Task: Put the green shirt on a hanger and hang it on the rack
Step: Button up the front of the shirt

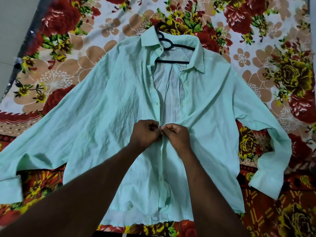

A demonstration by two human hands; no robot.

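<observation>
- The left sleeve (34, 151) of the green shirt (102, 117) lies spread on the floral sheet (68, 57), down and to the left of the black hanger (172, 61). I judge it needs no handling for this step.
- The left hand (145, 134) is straight below the hanger. Its fingers (153, 127) are curled and pinch the shirt's front edge that carries the dark buttons (156, 103).
- The right hand (177, 135) is also below the hanger and touches the left one. Its fingers (168, 129) pinch the opposite front edge.
- The step looks like fastening a button midway down the front.
- To do it well, hold both edges level so the button meets its own hole, not a neighbouring one.
- Keep the pull gentle, since the hanger sits inside the collar and a hard tug downward could drag the cloth off its arms.
- Between the hanger and the hands the front gapes open, so more buttons likely remain.
- The right sleeve (266, 134) lies bent, down and to the right of the hanger.
- No rack is in view.
</observation>
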